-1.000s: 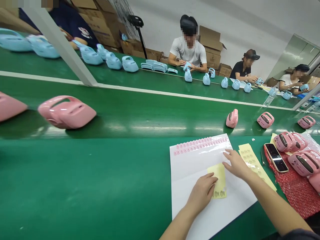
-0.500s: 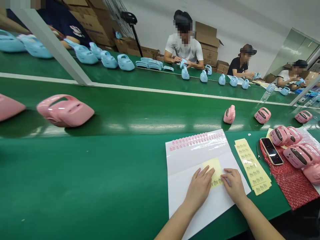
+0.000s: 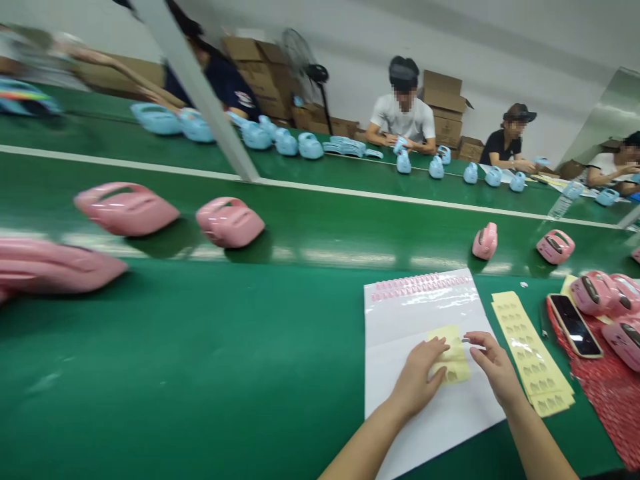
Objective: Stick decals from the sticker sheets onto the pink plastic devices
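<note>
My left hand (image 3: 419, 375) lies on a small yellow sticker sheet (image 3: 455, 353), its fingers spread over the sheet's left side. Some dark printed stickers show along the sheet's lower edge. Just right of that sheet, my right hand (image 3: 496, 368) is raised a little, thumb and forefinger pinching a small dark sticker (image 3: 466, 340). Beneath both hands is a white paper sheet (image 3: 395, 333) with a glossy clear cover. Rows of small pink oval pieces (image 3: 405, 287) line its top edge.
Longer yellow sticker sheets (image 3: 530, 353) lie to the right, then a phone (image 3: 575, 325) on red bubble wrap (image 3: 607, 393) beside pink car-shaped cases (image 3: 595, 293). More pink housings (image 3: 230, 222) stand along the green belt (image 3: 325, 227). Co-workers handle blue housings (image 3: 310, 145) across it.
The view has turned left, showing more pink housings there. My right hand has come up off the yellow sheet with a small sticker, while my left hand stays on the sheet.
</note>
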A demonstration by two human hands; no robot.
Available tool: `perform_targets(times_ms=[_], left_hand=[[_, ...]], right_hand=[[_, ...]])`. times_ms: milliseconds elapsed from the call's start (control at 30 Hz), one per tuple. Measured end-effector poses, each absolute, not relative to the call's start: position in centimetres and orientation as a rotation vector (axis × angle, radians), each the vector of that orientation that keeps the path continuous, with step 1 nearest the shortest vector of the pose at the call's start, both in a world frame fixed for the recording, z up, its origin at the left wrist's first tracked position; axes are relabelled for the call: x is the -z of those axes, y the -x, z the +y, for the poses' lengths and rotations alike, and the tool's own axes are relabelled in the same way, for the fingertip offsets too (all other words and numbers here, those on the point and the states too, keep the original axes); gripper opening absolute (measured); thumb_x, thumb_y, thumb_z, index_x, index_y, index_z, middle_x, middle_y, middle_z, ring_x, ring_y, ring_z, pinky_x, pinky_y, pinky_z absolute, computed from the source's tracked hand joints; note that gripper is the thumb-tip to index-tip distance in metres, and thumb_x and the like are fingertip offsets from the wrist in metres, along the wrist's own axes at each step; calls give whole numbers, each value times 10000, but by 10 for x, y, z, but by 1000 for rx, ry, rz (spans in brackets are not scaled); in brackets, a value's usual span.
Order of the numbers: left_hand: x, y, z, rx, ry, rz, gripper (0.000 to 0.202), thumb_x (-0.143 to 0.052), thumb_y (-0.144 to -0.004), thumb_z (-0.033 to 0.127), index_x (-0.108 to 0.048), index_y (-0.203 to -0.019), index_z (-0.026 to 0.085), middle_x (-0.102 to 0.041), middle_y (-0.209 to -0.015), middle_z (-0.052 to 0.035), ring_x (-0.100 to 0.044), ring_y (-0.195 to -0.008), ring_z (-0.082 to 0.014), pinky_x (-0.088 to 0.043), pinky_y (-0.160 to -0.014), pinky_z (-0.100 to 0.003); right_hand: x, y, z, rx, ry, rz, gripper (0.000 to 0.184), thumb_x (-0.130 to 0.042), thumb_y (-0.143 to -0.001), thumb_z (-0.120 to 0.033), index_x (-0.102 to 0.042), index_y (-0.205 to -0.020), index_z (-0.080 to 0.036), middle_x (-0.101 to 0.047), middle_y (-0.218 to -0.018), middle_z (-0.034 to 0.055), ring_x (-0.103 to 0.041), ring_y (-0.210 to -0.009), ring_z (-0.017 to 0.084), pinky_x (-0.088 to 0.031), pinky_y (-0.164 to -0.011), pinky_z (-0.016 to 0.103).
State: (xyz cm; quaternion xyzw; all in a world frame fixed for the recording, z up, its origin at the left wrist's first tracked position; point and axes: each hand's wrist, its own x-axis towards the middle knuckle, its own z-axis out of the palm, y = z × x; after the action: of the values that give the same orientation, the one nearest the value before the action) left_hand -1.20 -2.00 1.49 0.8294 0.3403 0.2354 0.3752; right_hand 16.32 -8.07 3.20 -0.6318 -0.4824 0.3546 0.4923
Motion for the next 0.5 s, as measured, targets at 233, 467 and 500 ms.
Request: perform_targets(times_ms=[233,467,500], left_hand=[[-37,77,24,-1050,-1672,1257,277,-548,-715,313,-625,-962,213,-669,-1030,-51,-597,-983,-198,-454,-885,-345],[-47,199,129,-1236,-1536,1805,218,-522,-669,275,-610,-845,181,-635,-942,-77,-576,-945,-253,-473,-805,-390],[-50,212,144,-1252,-1530,1879,225,-532,-656,262,-609,-848,175,-620,-964,-92,-557,-977,-272,-449,-842,-412]], right_hand=[[-2,-118,-36,-741,1504,-1422,463,-491,-791,-373,-438,-1238,-265,-586,-1028,75,-570,-927,215,-481,-781,369],[37,-97,-37,-751,1504,-1477,509,-446,-814,-424,-359,-1294,-277,-610,-898,53,-577,-745,199,-490,-746,361],[41,-96,-39,-741,1500,-1487,508,-444,-814,-426,-356,-1294,-284,-612,-891,52,-576,-736,202,-488,-747,367]])
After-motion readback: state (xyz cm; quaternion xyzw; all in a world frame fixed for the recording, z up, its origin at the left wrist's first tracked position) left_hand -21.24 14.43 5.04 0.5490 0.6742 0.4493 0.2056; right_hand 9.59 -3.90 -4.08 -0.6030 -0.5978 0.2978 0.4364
